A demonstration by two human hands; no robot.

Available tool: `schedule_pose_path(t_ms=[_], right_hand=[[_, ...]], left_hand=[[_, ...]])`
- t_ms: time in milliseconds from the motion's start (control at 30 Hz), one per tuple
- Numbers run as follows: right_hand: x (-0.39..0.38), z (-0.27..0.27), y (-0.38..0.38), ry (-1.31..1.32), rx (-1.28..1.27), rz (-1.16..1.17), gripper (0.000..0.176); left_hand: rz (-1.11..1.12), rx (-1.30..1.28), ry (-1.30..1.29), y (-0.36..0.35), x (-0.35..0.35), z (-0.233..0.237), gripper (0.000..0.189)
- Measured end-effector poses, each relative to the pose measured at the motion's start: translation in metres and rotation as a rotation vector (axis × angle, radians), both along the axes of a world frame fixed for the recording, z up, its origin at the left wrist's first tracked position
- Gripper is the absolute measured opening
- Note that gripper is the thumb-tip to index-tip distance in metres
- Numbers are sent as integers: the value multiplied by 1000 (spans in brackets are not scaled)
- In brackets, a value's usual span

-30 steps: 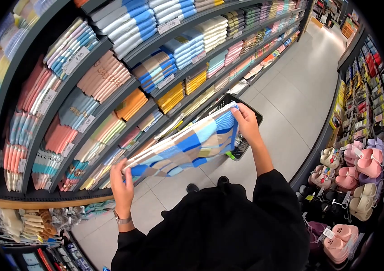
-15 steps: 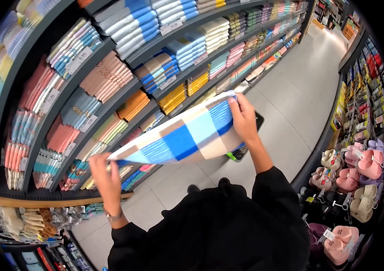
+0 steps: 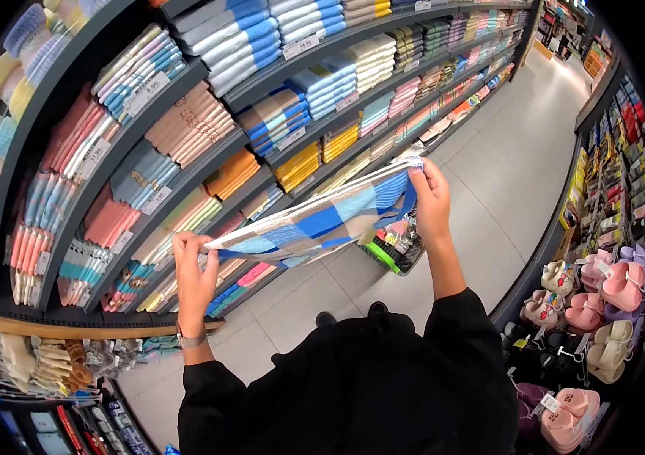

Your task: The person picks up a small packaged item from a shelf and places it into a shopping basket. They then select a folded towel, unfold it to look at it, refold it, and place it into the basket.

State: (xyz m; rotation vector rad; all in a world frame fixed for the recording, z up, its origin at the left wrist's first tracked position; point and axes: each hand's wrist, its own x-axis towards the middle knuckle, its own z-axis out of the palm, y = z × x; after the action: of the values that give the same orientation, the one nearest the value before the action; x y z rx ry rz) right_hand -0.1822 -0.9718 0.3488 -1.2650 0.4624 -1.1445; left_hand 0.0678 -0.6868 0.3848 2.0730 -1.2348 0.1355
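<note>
A towel with blue, light blue, beige and white checks [image 3: 322, 220] hangs stretched between my hands, its long upper edge taut and slanting up to the right. My left hand [image 3: 196, 274] pinches its left corner between thumb and fingers. The upper right corner is gripped by my right hand [image 3: 430, 199]. Just beyond the towel, a stack of similar checked towels [image 3: 273, 117] lies folded on a shelf. Part of a black basket with a green edge [image 3: 394, 254] shows below the towel's right end, near the floor.
Shelves of folded towels [image 3: 254, 182] with price tags curve along the left and ahead. At the right, a display carries pink and cream clogs [image 3: 586, 307] and hanging packets [image 3: 615, 163]. The tiled floor [image 3: 497, 159] runs between them. Bath accessories [image 3: 57, 364] hang at lower left.
Both hands have shifted to the right with the towel. Its face now looks narrower and folded under, and more of the basket with the green edge shows.
</note>
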Motion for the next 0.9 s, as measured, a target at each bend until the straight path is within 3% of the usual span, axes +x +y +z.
schedule_pose_path(t_ms=[133,200,267,433,667,800,867,900], right_hand=[[-3,-3,-9,-60,70,11,18],[-3,-5,-12,-44,77,-5,18],[-4,-9,-17,-36,87,0,18],[-6,-20,-21,-74,153,-18,20],[-5,-21,-14,-3,126,-40,21],[-32,7,20,53,50,-25,22],[-55,32,37,1,40,-6,22],[-67,40,40,-207,-46,255,24]], left_hand=[[-40,-57,-59,-1,13,-13,14],[-103,-71,481,0,24,-28,13],[-96,-67,427,0,26,-37,11],[-63,-230,615,-4,23,-33,12],[-32,-174,535,6,23,-37,12],[9,-120,262,45,0,-11,12],[-164,-357,437,78,-18,10,7],[-340,-484,515,80,-17,16,11]])
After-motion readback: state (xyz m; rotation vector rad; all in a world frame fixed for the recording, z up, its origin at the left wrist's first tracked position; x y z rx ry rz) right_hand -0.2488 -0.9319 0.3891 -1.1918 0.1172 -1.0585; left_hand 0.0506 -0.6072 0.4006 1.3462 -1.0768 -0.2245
